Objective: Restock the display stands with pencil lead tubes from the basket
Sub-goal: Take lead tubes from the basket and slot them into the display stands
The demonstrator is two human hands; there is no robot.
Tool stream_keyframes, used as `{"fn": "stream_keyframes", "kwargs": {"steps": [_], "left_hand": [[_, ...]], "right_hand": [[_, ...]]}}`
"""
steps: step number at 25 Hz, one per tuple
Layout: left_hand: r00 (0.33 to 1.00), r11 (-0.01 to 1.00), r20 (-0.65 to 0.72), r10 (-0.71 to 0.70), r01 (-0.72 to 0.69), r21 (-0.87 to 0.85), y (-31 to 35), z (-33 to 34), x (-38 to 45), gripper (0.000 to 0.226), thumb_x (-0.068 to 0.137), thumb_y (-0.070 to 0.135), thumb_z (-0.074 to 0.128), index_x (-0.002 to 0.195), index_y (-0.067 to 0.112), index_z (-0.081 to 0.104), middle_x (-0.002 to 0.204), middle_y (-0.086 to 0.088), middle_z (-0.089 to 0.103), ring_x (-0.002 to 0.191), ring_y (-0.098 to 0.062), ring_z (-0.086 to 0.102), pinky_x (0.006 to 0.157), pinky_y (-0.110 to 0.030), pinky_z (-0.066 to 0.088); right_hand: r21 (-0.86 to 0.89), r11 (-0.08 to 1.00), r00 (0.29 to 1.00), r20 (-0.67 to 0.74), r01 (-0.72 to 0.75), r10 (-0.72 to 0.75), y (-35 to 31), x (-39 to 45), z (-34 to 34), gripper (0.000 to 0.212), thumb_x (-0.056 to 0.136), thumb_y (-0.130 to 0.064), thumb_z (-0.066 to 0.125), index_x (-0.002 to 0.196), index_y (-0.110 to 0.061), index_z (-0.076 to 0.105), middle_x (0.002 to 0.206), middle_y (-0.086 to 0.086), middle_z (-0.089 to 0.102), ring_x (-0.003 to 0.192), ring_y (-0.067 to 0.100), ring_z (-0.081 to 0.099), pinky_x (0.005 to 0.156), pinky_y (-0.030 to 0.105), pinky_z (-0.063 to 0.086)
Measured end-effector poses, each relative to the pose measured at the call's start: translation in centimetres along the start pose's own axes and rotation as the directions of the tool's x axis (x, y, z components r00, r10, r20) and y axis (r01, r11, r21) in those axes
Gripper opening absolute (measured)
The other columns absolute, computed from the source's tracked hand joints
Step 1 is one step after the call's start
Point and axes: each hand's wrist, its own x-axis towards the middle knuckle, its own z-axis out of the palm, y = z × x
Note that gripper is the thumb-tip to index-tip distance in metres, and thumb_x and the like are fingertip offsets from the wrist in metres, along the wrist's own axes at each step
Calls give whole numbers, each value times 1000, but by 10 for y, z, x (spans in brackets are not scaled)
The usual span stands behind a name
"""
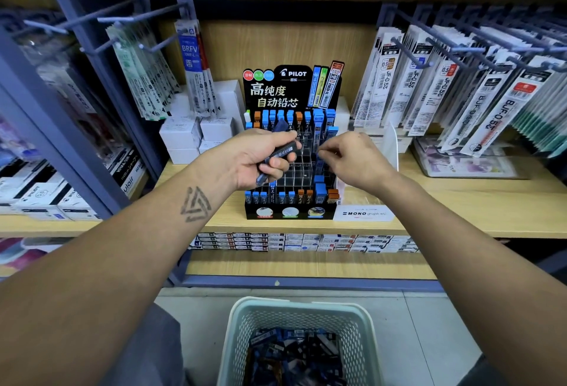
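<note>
Setting: stationery shop aisle, pale wooden shelf (460,201) with hanging refill packs on both sides
Basket: pale green perforated plastic basket (236,336) on the floor, below both hands and nearest the person, holding a loose heap of dark pencil lead tubes (294,352)
Left hand: left hand (257,158) curled round a small bundle of dark tubes with blue caps (280,152), held just in front of the stand
Right hand: right hand (352,158) with fingertips pinched together at a blue-capped tube in the stand; whether it grips that tube is a judgement, as the pinch is small
Stand: black tiered Pilot display stand (290,212) beyond the hands, clear middle slots mostly empty
Advice: feed one tube at a time, cap up, straight down into an empty slot, matching cap colour to its neighbours
</note>
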Motion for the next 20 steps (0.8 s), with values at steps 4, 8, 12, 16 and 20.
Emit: {"fn": "stream_keyframes", "kwargs": {"steps": [4,8,12,16,20], "left_hand": [[998,998,48,-42,39,56,-4,1,-1,17,104,19,52,105,2,55,65,-7,52,37,-5,35,29,-14,24],[998,999,51,-23,21,42,-5,6,-1,12,105,12,46,100,2,51,65,-9,53,37,-6,34,29,-15,22],[998,983,25,56,-60,175,-7,9,1,12,102,6,48,92,2,53,65,-10,51,36,-7,32,30,-15,18],[988,954,154,21,-66,293,-8,12,-4,7,104,12,50,98,8,50,62,-6,50,36,-6,29,32,-14,16],[982,939,185,-32,-34,342,-9,12,-5,9,103,10,51,94,12,52,63,-6,50,36,-5,30,32,-14,16]], "right_hand": [[-3,1000,1000,-21,10,-10,-6,-5,-7,24,99,-23,58,97,-7,76,96,11,76,93,28,68,84,43,56],[534,843,997,55,-67,45,-27,-10,-24,11,96,-17,67,95,-10,76,78,2,75,63,16,64,54,22,47],[663,742,987,158,-97,-13,-32,-15,-20,15,86,-12,77,98,-3,72,82,13,74,66,19,66,56,24,49],[725,675,983,23,-141,180,-25,-8,-22,13,89,-15,75,101,-10,71,85,5,72,65,13,62,52,23,44],[806,564,983,123,-181,139,-26,-6,-17,16,87,4,71,99,-6,74,82,11,74,71,17,68,63,23,55]]}}
